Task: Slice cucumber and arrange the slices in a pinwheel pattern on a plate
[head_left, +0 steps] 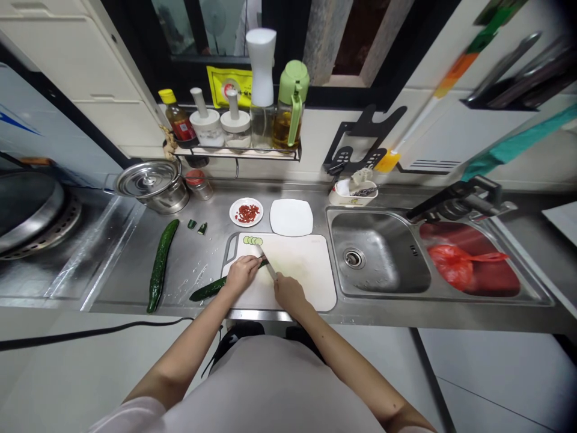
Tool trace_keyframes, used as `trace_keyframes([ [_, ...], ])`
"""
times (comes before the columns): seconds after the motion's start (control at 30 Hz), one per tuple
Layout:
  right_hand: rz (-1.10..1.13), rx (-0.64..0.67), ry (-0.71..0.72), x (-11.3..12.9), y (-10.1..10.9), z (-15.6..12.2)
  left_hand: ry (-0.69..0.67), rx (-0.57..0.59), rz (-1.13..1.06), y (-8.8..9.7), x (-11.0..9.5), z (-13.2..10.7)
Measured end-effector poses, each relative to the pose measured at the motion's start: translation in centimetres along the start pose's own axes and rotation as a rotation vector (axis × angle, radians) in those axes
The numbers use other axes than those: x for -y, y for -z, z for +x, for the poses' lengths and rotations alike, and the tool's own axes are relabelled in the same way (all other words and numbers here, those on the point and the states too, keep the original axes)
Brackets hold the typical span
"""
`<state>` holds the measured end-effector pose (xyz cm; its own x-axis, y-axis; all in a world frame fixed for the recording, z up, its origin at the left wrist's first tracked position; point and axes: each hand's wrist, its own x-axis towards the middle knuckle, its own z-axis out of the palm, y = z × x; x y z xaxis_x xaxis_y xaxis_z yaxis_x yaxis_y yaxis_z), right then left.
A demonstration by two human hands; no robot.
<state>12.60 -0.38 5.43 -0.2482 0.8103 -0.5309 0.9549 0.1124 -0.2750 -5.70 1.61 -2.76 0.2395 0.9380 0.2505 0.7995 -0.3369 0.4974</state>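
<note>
On the white cutting board (311, 288), my left hand (242, 273) is closed over a dark green cucumber (210, 290), holding it down near its cut end. My right hand (288, 293) grips the handle of a kitchen knife (269, 264), whose blade lies at the cucumber's end beside my left fingertips. A short row of overlapping cucumber slices (252, 240) lies at the board's upper left. Beyond the board stand a small plate of chopped red pieces (247, 213) and a white square plate (291, 218).
Another whole cucumber (162, 264) lies to the left, near two cut-off ends (202, 228). A lidded steel pot (155, 185) stands behind them. At the right is a double sink (381, 252) with a red plastic bag (453, 266). Bottles and jars fill a wall rack (238, 153).
</note>
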Motion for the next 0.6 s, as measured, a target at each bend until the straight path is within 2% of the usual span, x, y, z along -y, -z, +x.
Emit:
trace_keyframes([
  [0.6,-0.034,-0.001,0.041,-0.10,0.52,0.54,-0.035,-0.019,-0.026,-0.22,0.28,0.09],
])
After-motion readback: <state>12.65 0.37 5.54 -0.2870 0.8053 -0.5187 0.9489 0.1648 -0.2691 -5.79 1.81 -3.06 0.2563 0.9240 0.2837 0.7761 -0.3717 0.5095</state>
